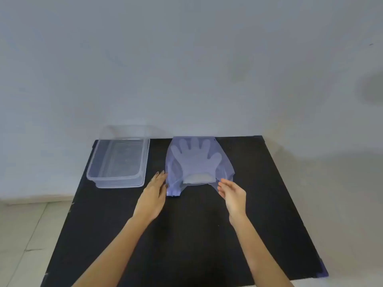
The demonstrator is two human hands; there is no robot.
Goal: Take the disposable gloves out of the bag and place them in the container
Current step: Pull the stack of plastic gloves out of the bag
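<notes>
Left hand (153, 191) flat, open, fingertips at translucent purple plastic bag (224, 162) edge; right hand (233, 193) loosely open beside its near rim. Pale disposable gloves (195, 156) inside bag, fingers spread. Clear rectangular plastic container (119, 160) left, on black table (186, 235).

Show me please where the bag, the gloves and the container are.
bag (224, 165): head view, right side panel.
gloves (195, 160): head view, palm seen through the bag.
container (113, 177): head view, near rim.
</notes>
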